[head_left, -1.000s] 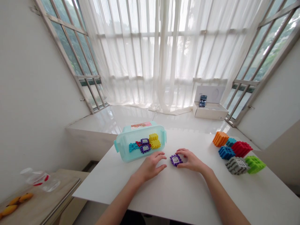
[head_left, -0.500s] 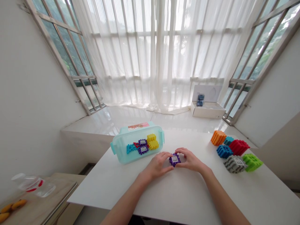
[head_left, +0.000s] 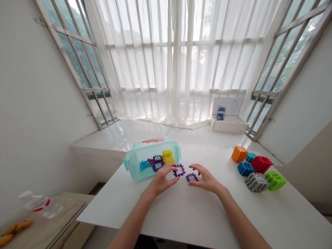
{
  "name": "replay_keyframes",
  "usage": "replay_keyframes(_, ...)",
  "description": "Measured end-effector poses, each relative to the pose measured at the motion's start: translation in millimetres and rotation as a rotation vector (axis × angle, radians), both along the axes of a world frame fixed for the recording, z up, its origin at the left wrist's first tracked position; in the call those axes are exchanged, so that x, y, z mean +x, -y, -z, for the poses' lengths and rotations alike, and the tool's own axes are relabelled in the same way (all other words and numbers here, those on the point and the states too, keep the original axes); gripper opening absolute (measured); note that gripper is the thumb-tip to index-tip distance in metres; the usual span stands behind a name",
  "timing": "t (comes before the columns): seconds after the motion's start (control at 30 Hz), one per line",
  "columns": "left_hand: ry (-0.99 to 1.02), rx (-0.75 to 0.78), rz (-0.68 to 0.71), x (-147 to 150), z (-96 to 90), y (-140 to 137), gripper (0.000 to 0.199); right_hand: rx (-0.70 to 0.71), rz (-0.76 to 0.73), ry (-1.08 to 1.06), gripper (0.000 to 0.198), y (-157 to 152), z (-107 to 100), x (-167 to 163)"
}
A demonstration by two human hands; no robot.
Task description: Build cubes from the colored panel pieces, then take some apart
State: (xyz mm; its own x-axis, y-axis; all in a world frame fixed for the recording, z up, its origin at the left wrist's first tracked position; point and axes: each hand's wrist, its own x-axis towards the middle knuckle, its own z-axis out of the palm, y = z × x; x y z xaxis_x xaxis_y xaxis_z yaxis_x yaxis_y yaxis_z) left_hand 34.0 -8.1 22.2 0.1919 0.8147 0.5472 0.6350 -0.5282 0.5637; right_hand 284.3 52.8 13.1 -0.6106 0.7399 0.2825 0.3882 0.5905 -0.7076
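My left hand (head_left: pixel 162 179) pinches a purple square window tile (head_left: pixel 180 170) with notched edges by its left side, in front of the container. A second purple window tile (head_left: pixel 192 178) lies just right of it, apart from the first. Around that second tile my right hand (head_left: pixel 204 178) is open; its thumb is at the tile's lower edge and its index finger is raised above it. Inside the tilted, see-through teal container (head_left: pixel 137 177) are turquoise, red, purple and yellow notched pieces (head_left: pixel 158 162).
On the white table's right side stand block stacks: orange (head_left: pixel 239 154), blue (head_left: pixel 245 168), red (head_left: pixel 261 163), grey (head_left: pixel 256 182) and green (head_left: pixel 275 180). An open white box (head_left: pixel 229 126) sits on the sill. At left, a bottle (head_left: pixel 41 204) lies on a wooden surface.
The purple piece held between both hands is now two tiles apart. My left hand has moved left with one; my right hand's fingers have spread around the other.
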Motion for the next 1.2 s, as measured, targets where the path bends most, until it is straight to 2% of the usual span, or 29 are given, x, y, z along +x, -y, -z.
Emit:
replay_keyframes(0.13, -0.037, 0.039, -0.214, -42.5, -18.2, -8.3, 0.026, 0.005, 0.062, -0.014, 0.048, -6.4, 1.3, 5.4)
replay_keyframes(0.23, -0.100, -0.022, -0.354, -70.8, -27.3, -9.1, 0.032, 0.014, 0.076, -0.005, 0.042, -9.5, 3.9, 7.1)
replay_keyframes(0.3, -0.128, -0.104, -0.399, -82.5, -28.8, -6.9, 0.034, 0.013, 0.077, 0.009, 0.040, -9.8, 4.9, 7.0)
replay_keyframes(0.4, -0.131, -0.208, -0.363, -88.1, -24.2, -3.6, 0.033, -0.008, 0.081, 0.032, 0.037, -8.1, 4.0, 7.0)
replay_keyframes(0.53, -0.120, -0.209, -0.331, -83.3, -10.6, -5.4, 0.030, -0.071, 0.071, 0.070, 0.038, -7.4, 2.6, 10.7)
replay_keyframes(0.73, -0.171, -0.188, -0.327, -80.6, 5.5, -11.8, 0.024, -0.173, 0.024, 0.144, 0.070, -11.2, 7.3, 19.3)
replay_keyframes(0.8, -0.188, -0.165, -0.338, -80.1, 6.5, -11.4, 0.023, -0.172, 0.012, 0.145, 0.065, -11.7, 7.7, 19.9)
replay_keyframes(0.9, -0.171, -0.084, -0.363, -73.0, 4.3, -7.5, 0.025, -0.155, -0.003, 0.143, 0.048, -12.0, 6.5, 18.8)
replay_keyframes(0.97, -0.140, -0.023, -0.311, -60.5, 1.7, -2.6, 0.023, -0.133, -0.007, 0.137, 0.041, -11.9, 5.3, 17.6)
replay_keyframes(1.03, -0.123, -0.013, -0.178, -41.0, -0.1, 3.4, 0.021, -0.105, -0.005, 0.130, 0.040, -11.3, 4.1, 16.0)
replay_keyframes(1.13, -0.135, -0.099, 0.040, -4.8, 1.0, 11.2, 0.026, -0.070, -0.009, 0.107, 0.040, -8.4, 1.4, 12.5)
replay_keyframes(1.2, -0.122, -0.148, 0.116, 17.5, 4.6, 13.7, 0.028, -0.078, -0.031, 0.083, 0.039, -5.3, -0.8, 9.3)
